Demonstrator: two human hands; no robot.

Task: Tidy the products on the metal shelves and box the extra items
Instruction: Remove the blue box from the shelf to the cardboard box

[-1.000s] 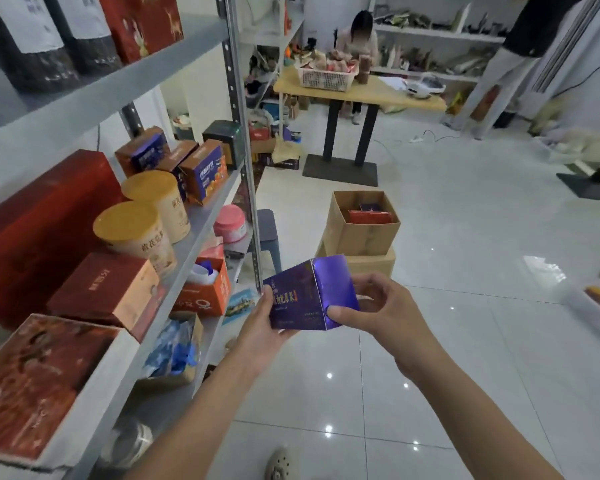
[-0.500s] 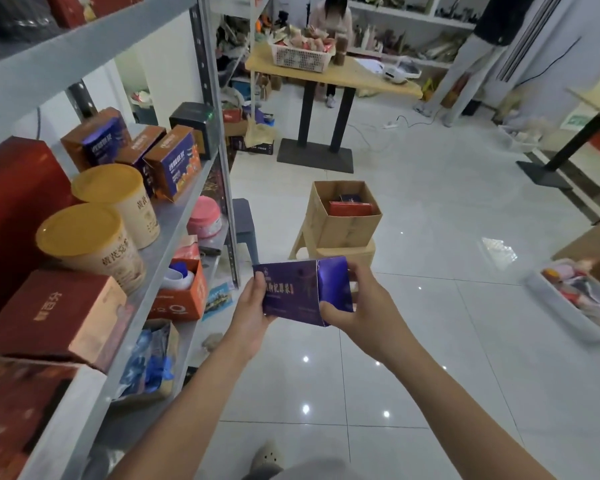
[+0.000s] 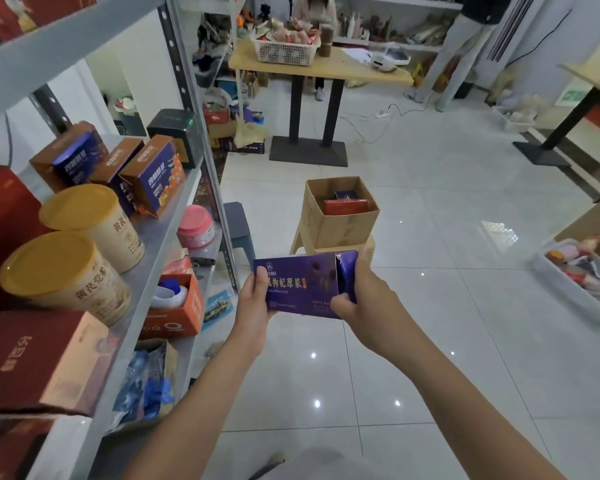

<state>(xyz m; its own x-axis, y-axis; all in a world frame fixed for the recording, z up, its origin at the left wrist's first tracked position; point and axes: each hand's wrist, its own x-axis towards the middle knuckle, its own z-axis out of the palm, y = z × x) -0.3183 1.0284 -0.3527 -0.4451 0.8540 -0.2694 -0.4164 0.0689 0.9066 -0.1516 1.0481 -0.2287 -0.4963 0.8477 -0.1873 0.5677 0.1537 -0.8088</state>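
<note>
I hold a flat purple box with gold lettering in front of me, above the tiled floor. My left hand grips its left end, thumb on the front face. My right hand pinches the crumpled flap at its right end. An open cardboard box stands on the floor just beyond, with a red box and a dark box inside. The metal shelves run along my left, carrying two yellow-lidded tubs, brown and purple boxes and red boxes.
A pink jar and an orange box sit on the lower shelf. A grey stool stands by the shelf post. A clear tray of items lies at right. A wooden table with a white basket stands behind, people beyond it.
The purple box has turned from corner-on to broad face toward me and sunk a little lower. My right hand has shifted to the box's right end flap.
</note>
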